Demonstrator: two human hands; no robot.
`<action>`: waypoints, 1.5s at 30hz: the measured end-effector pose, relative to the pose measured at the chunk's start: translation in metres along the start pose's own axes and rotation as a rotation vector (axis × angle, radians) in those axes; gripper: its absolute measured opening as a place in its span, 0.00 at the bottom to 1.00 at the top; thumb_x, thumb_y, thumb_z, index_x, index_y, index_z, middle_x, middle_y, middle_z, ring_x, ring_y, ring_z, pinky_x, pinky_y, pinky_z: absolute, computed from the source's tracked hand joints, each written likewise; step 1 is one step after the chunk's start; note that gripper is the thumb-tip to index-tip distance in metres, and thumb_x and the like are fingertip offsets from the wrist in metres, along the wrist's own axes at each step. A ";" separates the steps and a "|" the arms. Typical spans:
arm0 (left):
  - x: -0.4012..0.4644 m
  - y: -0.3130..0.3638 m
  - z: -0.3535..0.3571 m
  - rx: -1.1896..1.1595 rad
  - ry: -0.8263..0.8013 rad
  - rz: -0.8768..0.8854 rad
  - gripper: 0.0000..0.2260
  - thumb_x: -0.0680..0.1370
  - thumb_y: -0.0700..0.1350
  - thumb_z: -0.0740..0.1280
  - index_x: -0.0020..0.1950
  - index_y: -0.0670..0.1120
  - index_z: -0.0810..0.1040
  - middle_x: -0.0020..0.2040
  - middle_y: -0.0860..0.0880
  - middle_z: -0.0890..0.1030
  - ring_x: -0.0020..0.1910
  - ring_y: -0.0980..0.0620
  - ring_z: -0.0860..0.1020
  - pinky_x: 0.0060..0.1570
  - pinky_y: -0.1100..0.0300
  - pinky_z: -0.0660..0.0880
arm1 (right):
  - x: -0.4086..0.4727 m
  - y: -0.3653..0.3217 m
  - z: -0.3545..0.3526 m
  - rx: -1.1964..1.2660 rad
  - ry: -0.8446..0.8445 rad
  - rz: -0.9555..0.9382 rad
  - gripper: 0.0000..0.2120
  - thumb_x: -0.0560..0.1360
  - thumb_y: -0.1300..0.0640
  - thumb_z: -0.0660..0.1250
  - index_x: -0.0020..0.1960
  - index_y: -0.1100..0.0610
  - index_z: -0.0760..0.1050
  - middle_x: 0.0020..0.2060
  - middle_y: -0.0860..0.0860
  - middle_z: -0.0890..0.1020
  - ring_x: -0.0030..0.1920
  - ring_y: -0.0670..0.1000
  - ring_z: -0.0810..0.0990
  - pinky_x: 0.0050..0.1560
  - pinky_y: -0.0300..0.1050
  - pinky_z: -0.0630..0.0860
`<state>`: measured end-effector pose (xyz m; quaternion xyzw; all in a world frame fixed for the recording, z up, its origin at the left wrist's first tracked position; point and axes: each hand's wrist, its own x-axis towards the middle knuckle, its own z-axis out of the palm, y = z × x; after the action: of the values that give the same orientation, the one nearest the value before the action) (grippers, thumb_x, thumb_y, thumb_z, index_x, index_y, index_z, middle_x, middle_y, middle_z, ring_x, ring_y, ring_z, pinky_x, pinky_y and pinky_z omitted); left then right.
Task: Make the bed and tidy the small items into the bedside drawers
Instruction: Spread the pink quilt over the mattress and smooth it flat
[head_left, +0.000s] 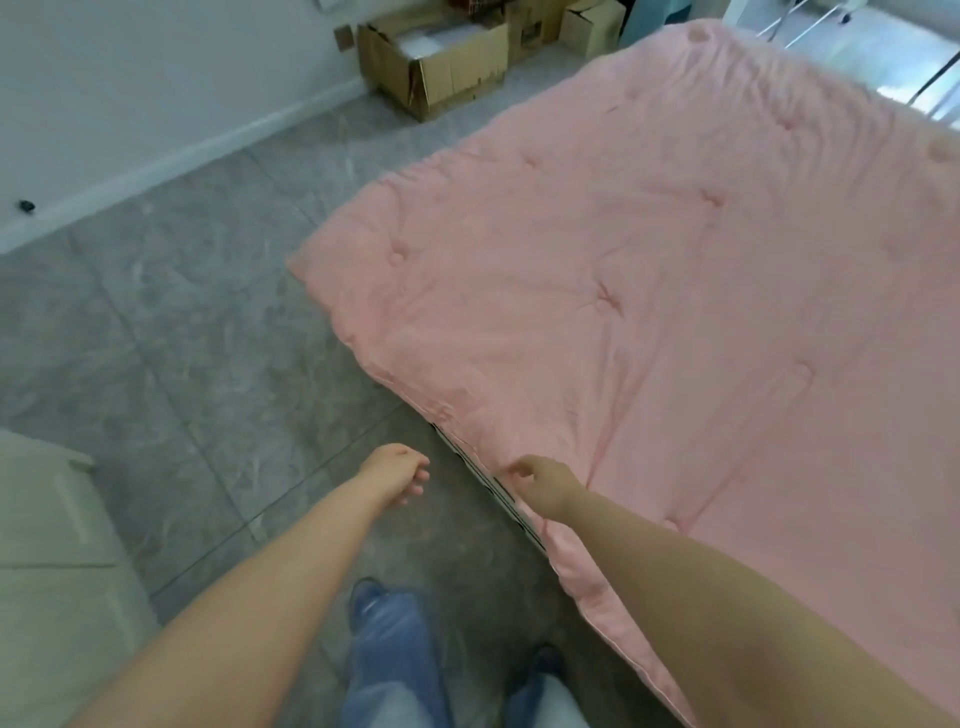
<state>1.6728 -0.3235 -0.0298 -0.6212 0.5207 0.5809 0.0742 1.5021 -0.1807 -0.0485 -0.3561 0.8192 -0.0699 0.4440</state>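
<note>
Pink quilt (649, 291): a soft, tufted padded cover is lying spread across the bed, its near edge hanging just over the side rail; it is looking light and floppy, likely to sag and drag rather than slide as one piece.
Surface: shallow wrinkles are fanning out from the near edge toward the middle, so the cloth is probably giving way easily under a small pull.
Right hand (543, 486): it is resting at the quilt's near edge with fingers curled, seemingly pinching the hem; blur is hiding exactly how much cloth is between the fingertips.
Left hand (397, 475): it is hanging over the grey tile floor (171, 322), just beside the bed but apart from the quilt, fingers loosely bent and holding nothing.
Striped edge (493, 488): a dark-and-white strip of the bed is showing beneath the hem beside the right hand.
Where to hold: the piped hem and the corners are looking like the best grips; two hands set well apart would likely be pulling it flat more evenly than one.
Bedside unit (47, 525): a pale piece of furniture is standing at the lower left; whether it has drawers cannot be told.
Cardboard boxes (441, 62): they are sitting by the far wall.
</note>
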 end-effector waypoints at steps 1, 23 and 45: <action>0.004 0.004 -0.014 0.002 -0.013 0.004 0.05 0.78 0.44 0.64 0.43 0.48 0.76 0.39 0.49 0.81 0.31 0.52 0.77 0.31 0.63 0.68 | 0.005 -0.014 -0.001 0.011 0.003 0.022 0.19 0.79 0.54 0.59 0.69 0.52 0.73 0.68 0.51 0.75 0.68 0.54 0.72 0.69 0.43 0.66; 0.117 0.126 -0.266 0.061 -0.039 0.132 0.04 0.79 0.45 0.63 0.50 0.46 0.77 0.44 0.48 0.80 0.36 0.52 0.78 0.35 0.61 0.70 | 0.173 -0.303 -0.053 0.030 0.011 -0.009 0.23 0.80 0.56 0.59 0.74 0.56 0.65 0.73 0.55 0.68 0.72 0.56 0.66 0.73 0.45 0.62; 0.313 0.319 -0.374 0.431 -0.177 0.294 0.05 0.79 0.44 0.62 0.53 0.48 0.75 0.53 0.47 0.79 0.42 0.49 0.78 0.36 0.61 0.70 | 0.344 -0.405 -0.143 0.347 0.062 0.296 0.22 0.79 0.57 0.60 0.72 0.55 0.68 0.71 0.54 0.69 0.70 0.55 0.69 0.69 0.43 0.66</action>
<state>1.6122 -0.9020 0.0007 -0.4559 0.7083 0.5132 0.1647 1.4809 -0.7296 -0.0218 -0.1479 0.8516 -0.1546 0.4786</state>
